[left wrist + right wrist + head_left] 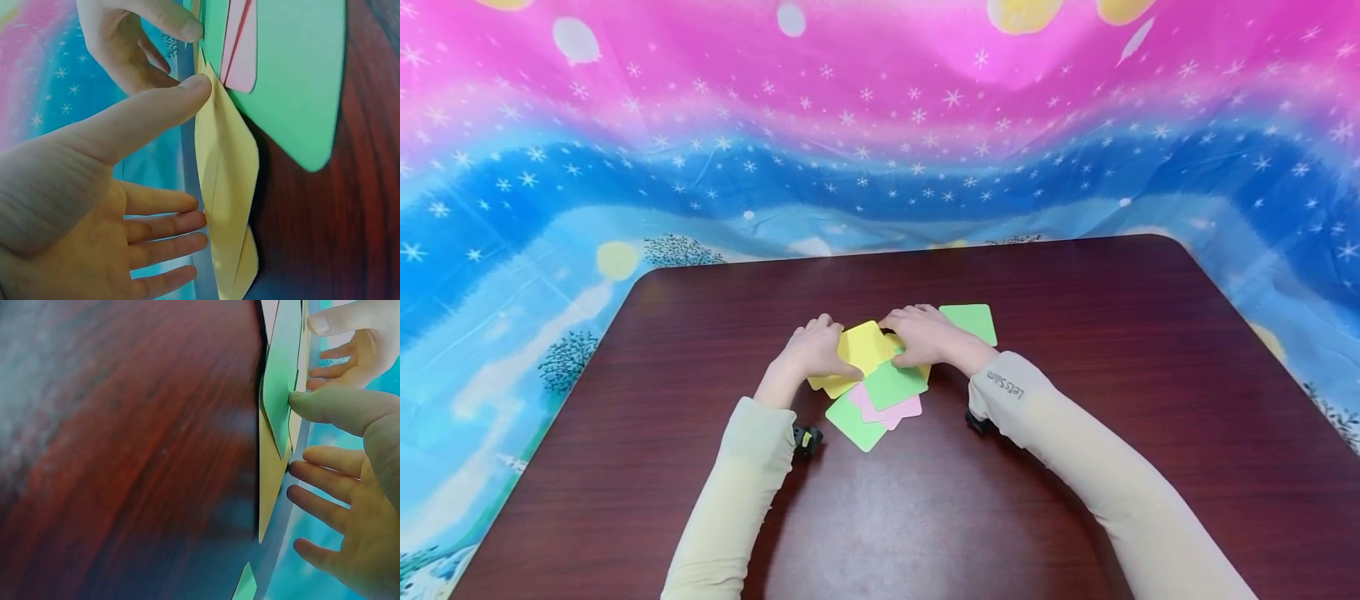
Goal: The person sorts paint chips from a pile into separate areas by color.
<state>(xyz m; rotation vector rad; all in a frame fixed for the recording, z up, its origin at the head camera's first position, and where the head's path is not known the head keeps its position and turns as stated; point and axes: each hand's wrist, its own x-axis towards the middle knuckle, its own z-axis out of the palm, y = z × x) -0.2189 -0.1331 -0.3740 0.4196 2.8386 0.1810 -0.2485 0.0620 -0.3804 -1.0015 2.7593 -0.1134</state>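
Note:
A loose pile of coloured paper cards lies on the table. My left hand (814, 350) is at the pile's left side, its thumb touching a yellow card (228, 150) and its fingers extended along the edge. From the right, my right hand (925, 335) reaches over the pile; its thumb touches a green card (281, 381) and the other fingers are spread. Another yellow card (867, 343) lies between the hands. Pink cards (891, 412) and a lower green card (854, 422) stick out toward me. Parts of the pile are hidden under the hands.
One separate green card (970, 322) lies beyond my right hand. The dark red-brown wooden table (880, 517) has rounded far corners. Behind it hangs a pink and blue cloth (880, 142) with snowflakes. Both wrists wear small black cameras (807, 439).

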